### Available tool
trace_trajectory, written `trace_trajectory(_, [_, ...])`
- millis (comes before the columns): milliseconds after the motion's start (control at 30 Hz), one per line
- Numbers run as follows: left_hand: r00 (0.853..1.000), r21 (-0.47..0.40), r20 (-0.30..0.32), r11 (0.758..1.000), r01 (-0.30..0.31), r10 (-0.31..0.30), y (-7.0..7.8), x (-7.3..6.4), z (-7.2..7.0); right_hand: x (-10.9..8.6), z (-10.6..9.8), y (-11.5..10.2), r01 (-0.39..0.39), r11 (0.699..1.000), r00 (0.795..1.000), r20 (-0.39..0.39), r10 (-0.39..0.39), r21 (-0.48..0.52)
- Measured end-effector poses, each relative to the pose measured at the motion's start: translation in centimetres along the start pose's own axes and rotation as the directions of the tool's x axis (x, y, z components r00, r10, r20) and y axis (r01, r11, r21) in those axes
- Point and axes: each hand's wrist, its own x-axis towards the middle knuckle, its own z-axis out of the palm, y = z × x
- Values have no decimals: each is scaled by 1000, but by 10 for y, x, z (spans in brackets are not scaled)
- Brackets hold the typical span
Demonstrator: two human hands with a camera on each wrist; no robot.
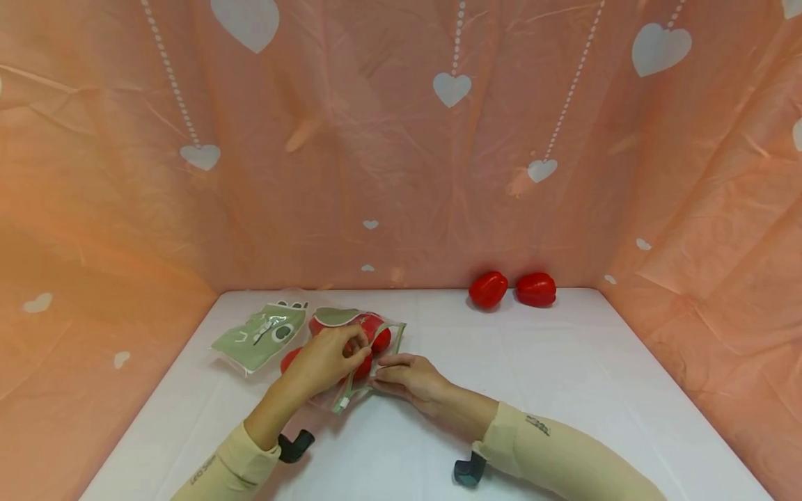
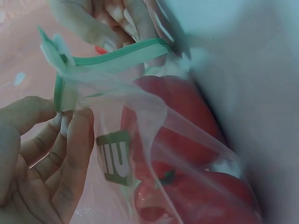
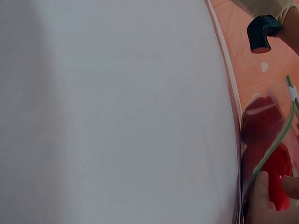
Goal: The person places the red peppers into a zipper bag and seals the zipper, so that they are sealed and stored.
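A clear zip bag with a green-edged mouth lies on the table left of centre, holding several red bell peppers. My left hand reaches over it and pinches the green zip edge beside the slider between thumb and fingers. On the other side of the mouth, my right hand holds the rim, with one fingertip seen behind the green strip in the left wrist view. Between the hands the mouth stands apart. The right wrist view shows only a finger and thumb of the right hand at the strip.
A green packet with a cartoon face lies left of the bag. Two more red bell peppers sit at the table's back edge, right of centre. Pink cloth with white hearts hangs around the white table.
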Motion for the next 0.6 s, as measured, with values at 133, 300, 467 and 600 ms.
trace_trajectory(133, [1000,5,5,1000,5,-5,-1,0,1,-3,-9,-4,19,998,1000,2,-19,-61])
trace_trajectory(300, [1000,22,-2,1000,-19,19,-3,-1,2,-7,-24,-11,61,983,998,17,-59,-173])
trace_trajectory(467, [1000,35,-7,999,1,-1,-4,-3,3,-11,-40,-21,89,955,996,17,-88,-284])
trace_trajectory(600, [1000,40,-6,999,27,-27,-5,-4,3,-14,-53,-32,105,918,993,-14,-119,-382])
